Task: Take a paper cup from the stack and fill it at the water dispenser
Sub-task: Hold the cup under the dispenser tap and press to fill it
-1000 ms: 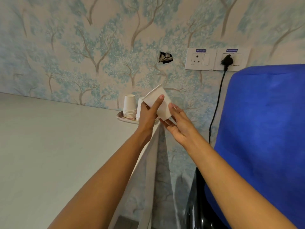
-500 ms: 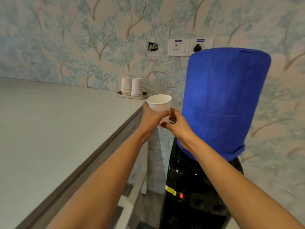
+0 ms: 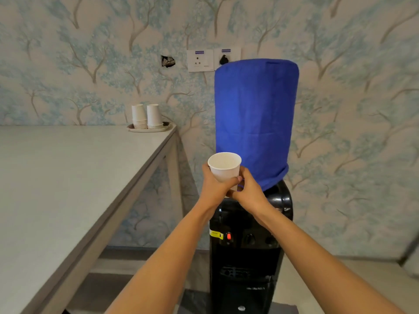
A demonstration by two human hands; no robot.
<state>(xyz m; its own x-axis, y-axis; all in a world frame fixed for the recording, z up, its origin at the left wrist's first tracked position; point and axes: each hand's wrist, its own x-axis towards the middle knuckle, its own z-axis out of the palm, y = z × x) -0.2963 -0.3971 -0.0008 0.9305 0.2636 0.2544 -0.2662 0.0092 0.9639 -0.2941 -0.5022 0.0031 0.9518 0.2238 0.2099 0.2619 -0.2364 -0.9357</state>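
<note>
Cup (image 3: 225,167) in both hands (image 3: 231,191), unprinted

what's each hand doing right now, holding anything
Left hand: closed around the white paper cup, upright and empty.
Right hand: fingers closed on the same cup's lower part.

This looks like an office pantry or break corner: a black floor-standing water dispenser (image 3: 248,252), its bottle under a blue cloth cover (image 3: 254,123), stands right of centre against blue tree-patterned wallpaper (image 3: 68,64). Two stacks of disposable paper cups (image 3: 147,116) sit on a tray (image 3: 150,128) at the far corner of a long pale table (image 3: 56,177) on the left, and wall sockets (image 3: 213,59) are mounted at upper centre
</note>
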